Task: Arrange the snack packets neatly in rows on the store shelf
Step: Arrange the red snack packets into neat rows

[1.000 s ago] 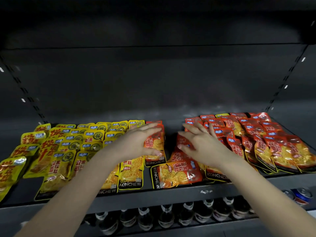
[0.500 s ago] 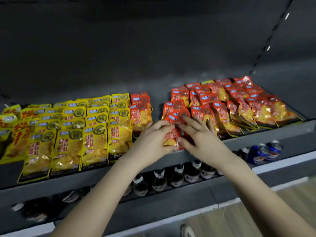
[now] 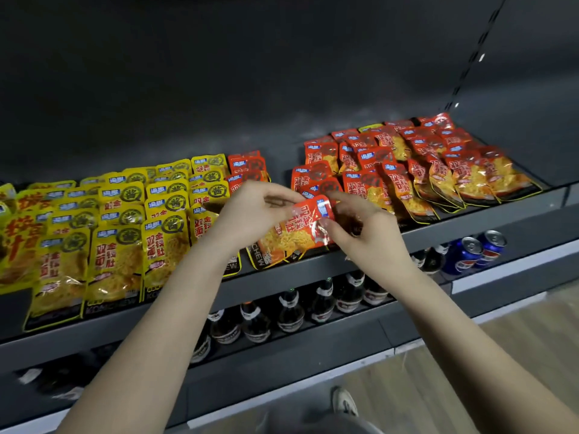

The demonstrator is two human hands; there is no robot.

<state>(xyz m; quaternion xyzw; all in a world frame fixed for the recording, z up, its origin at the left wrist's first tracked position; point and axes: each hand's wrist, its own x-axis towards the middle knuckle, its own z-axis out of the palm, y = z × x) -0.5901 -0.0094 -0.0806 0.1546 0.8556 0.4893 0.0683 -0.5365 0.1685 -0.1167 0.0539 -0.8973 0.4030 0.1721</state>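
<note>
Far left, the yellow packets [image 3: 119,233] already sit in overlapped rows on the shelf [image 3: 313,270], labels facing out, probably so each one reads from the aisle. In the middle, the left hand [image 3: 250,214] pinches the top edge of a red packet [image 3: 297,233], lifted at a tilt over the shelf's front lip, and the right hand [image 3: 363,233] pinches its other corner, I'd guess to square it up for the gap between the colours. On the right, the red packets [image 3: 423,170] look looser and kinda skewed. What's under the hands is hidden, the far-left packets are cut off, and the bottles [image 3: 291,311] below are dim.
</note>
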